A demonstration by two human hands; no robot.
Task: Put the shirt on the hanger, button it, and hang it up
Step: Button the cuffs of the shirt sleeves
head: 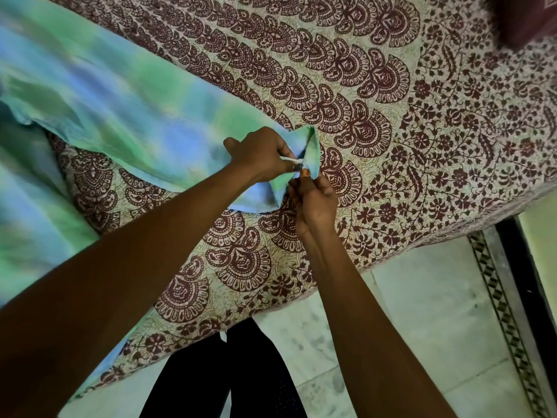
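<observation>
Both forearms reach from the lower frame to one corner of the green-and-blue tie-dyed cotton shirt (126, 116). My left hand (259, 155) is closed over the fabric from above, its grip pinching a small white part, possibly a button or tag; blur prevents confirmation. My right hand (313, 200) meets it from below, thumb and fingertips pinched shut on the same folded corner. This garment lies spread flat across the bed, on the cream bedspread with maroon block-printed motifs (422, 122), extending toward the upper left. Pale marble floor (428, 297) is visible beside the bed edge at lower right.
</observation>
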